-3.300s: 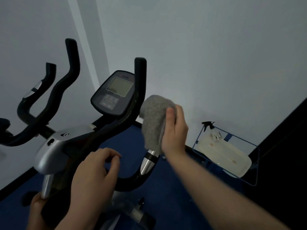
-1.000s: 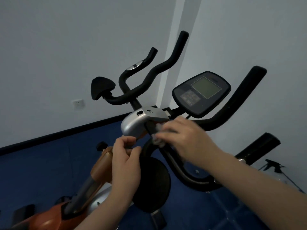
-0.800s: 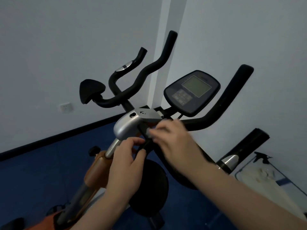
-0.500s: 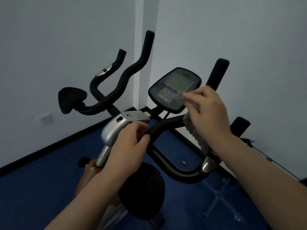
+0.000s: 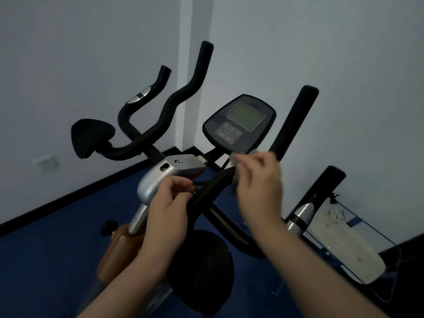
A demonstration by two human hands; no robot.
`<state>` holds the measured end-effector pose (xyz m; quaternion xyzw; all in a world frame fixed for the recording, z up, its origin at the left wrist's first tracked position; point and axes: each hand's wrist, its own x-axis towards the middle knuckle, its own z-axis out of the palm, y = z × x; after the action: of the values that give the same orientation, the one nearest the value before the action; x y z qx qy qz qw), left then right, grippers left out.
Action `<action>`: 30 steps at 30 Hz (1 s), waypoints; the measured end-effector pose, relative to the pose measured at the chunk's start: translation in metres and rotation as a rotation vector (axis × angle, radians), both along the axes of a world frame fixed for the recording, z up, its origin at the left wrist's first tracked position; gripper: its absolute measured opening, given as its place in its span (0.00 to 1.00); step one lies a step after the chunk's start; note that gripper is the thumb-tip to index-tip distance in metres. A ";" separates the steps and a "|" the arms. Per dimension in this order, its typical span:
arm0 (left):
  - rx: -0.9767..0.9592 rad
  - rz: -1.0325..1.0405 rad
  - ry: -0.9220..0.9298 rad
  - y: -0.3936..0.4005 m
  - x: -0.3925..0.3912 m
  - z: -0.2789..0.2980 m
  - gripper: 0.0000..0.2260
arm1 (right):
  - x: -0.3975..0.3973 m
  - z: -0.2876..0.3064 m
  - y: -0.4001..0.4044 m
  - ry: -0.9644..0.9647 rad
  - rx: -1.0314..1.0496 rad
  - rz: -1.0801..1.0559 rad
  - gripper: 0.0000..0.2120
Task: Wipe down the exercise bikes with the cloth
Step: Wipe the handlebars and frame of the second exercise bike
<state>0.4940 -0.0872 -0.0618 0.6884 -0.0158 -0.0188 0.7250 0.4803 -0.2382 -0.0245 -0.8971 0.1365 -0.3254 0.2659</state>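
An exercise bike with black handlebars (image 5: 183, 97), a silver stem cover (image 5: 165, 177) and a dark console (image 5: 241, 122) stands in front of me. My left hand (image 5: 168, 207) grips the black bar just right of the silver cover. My right hand (image 5: 259, 187), blurred by motion, holds the grey cloth (image 5: 236, 161) bunched under its fingers against the bar below the console. Only a small edge of the cloth shows past the fingers.
A black pad (image 5: 91, 136) sits at the left end of the bars. A round black disc (image 5: 202, 271) and an orange frame part (image 5: 117, 251) lie below. A clear tray with a spray bottle (image 5: 348, 246) stands at the right on the blue floor. White walls meet in the corner behind.
My right hand has come down from the console's edge to the bar below it, with the cloth. The left hand keeps its grip. The view has shifted slightly.
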 end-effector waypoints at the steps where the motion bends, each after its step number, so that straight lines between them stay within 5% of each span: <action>1: -0.019 0.013 -0.003 0.000 0.001 0.001 0.11 | -0.006 -0.010 0.022 0.038 0.001 0.115 0.10; 4: -0.050 0.039 -0.007 0.001 0.000 0.003 0.10 | -0.017 -0.012 0.031 0.148 0.032 0.499 0.10; 10: -0.073 0.078 0.019 -0.001 -0.002 0.007 0.08 | 0.001 0.011 -0.006 0.038 -0.056 0.022 0.11; 15: -0.052 0.084 0.017 0.000 -0.002 0.007 0.07 | -0.023 -0.011 0.036 0.265 0.028 0.613 0.11; 20: -0.029 0.107 0.021 -0.002 -0.002 0.006 0.08 | -0.005 0.003 0.001 0.064 -0.069 0.261 0.11; 22: -0.021 0.113 0.014 -0.002 -0.002 0.005 0.07 | -0.018 -0.011 0.019 0.102 -0.103 0.410 0.11; 26: 0.110 0.095 -0.089 0.000 -0.010 0.008 0.06 | -0.034 0.000 -0.002 0.386 -0.179 0.830 0.11; 30: 0.393 0.144 -0.275 -0.001 -0.032 0.001 0.03 | -0.065 0.006 -0.049 0.510 -0.325 0.793 0.14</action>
<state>0.4621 -0.0879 -0.0605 0.8114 -0.0614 0.1240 0.5679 0.4156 -0.2877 -0.0187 -0.9608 -0.2071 0.0136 0.1839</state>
